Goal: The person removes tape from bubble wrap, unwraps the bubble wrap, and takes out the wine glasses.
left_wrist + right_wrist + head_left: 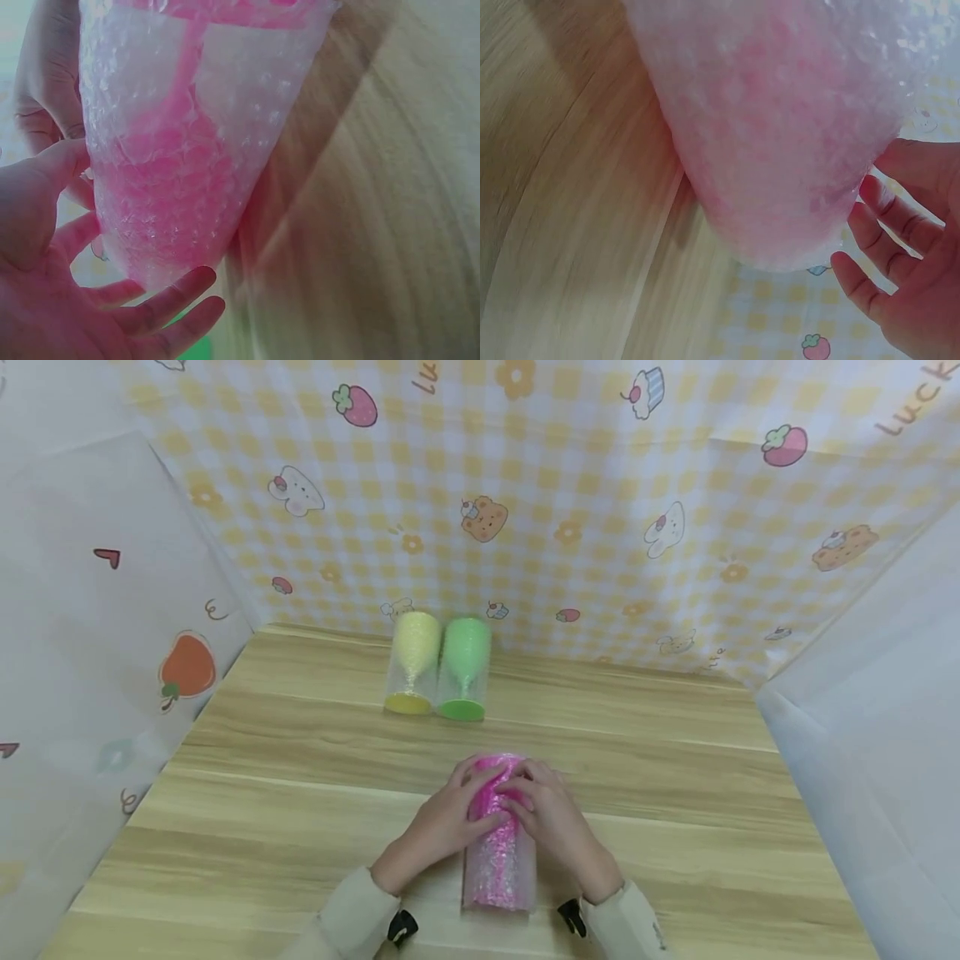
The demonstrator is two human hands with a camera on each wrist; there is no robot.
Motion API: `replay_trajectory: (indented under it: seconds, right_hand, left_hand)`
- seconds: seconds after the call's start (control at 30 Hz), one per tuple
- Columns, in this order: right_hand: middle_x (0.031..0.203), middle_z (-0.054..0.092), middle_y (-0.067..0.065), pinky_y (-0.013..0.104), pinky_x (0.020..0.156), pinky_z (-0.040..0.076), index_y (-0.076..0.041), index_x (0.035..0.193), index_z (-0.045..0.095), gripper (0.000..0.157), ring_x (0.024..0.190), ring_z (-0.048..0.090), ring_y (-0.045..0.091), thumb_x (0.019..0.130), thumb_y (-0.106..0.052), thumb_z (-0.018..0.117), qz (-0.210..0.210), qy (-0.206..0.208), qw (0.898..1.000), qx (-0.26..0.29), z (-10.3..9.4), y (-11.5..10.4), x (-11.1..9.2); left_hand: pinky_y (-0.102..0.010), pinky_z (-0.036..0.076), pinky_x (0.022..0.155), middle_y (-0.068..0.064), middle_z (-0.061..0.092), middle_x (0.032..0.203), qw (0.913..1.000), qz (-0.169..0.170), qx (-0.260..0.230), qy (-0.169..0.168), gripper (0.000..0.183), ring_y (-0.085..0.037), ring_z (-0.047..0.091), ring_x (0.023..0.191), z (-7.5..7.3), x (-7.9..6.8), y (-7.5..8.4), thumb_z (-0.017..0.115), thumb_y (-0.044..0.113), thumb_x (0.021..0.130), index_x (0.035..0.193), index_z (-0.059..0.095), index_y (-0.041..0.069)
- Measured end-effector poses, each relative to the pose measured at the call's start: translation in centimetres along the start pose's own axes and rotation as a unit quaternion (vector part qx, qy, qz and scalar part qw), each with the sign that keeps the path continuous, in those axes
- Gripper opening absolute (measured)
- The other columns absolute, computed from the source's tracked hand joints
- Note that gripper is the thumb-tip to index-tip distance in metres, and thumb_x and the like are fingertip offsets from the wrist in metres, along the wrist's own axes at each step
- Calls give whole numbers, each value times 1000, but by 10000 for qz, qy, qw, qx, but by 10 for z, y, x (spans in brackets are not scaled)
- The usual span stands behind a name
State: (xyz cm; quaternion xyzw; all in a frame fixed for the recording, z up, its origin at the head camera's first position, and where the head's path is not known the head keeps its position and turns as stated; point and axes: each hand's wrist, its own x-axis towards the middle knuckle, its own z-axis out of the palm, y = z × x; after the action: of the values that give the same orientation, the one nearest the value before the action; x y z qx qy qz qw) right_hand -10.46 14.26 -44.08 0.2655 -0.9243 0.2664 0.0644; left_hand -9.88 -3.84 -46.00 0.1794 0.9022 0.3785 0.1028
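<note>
A pink goblet wrapped in clear bubble wrap is in front of me at the near middle of the table, its bowl at the far end and its foot toward me. My left hand holds it from the left near the bowl, thumb and fingers bent over the wrap. From the right, my right hand grips the same part, its fingertips close to the left thumb. The left wrist view shows the goblet's pink bowl and stem through the bubbles. In the right wrist view, the right fingers lie along the wrap's edge.
Farther back, a yellow goblet and a green goblet, each in clear wrapping, are side by side near the table's back edge. A checked cloth hangs behind the wooden table, with white sheets at both sides.
</note>
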Motion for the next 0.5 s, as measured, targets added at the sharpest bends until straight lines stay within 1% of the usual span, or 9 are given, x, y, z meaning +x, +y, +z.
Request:
replay_trajectory:
  seconds: [0.1, 0.23, 0.37, 0.5]
  right_hand:
    - [98, 59, -5, 32, 83, 47, -16, 97, 71, 20, 92, 53, 11, 77, -16, 74, -94, 90, 9999, -87, -2, 2, -1]
    - [95, 59, -7, 29, 82, 43, -16, 94, 72, 20, 89, 54, 10, 75, -16, 75, -260, 192, 9993, -191, -2, 4, -2]
    - [93, 60, -6, 30, 81, 41, -16, 91, 72, 19, 88, 55, 10, 73, -14, 76, -431, 255, 9984, -245, -2, 5, -2]
    - [94, 61, -7, 30, 82, 41, -17, 90, 71, 16, 90, 56, 10, 74, -15, 75, -492, 178, 9980, -358, -2, 4, 0]
  left_hand:
    - [-46, 55, 72, -15, 24, 151, 10000, 41, 89, -18, 65, -39, 58, 107, 0, 2, 4, 62, 43, 86, 143, 36, 28]
    - [-51, 54, 76, -15, 25, 150, 9998, 63, 192, -49, 64, -41, 55, 112, -1, 4, 8, 64, 39, 85, 142, 38, 26]
    - [-50, 54, 75, -16, 26, 149, 9996, 72, 275, -76, 64, -41, 57, 108, -2, 4, 9, 64, 40, 85, 142, 38, 25]
    - [-49, 54, 74, -16, 26, 149, 9995, 52, 291, -100, 65, -41, 59, 105, -4, 4, 10, 64, 40, 85, 142, 38, 26]
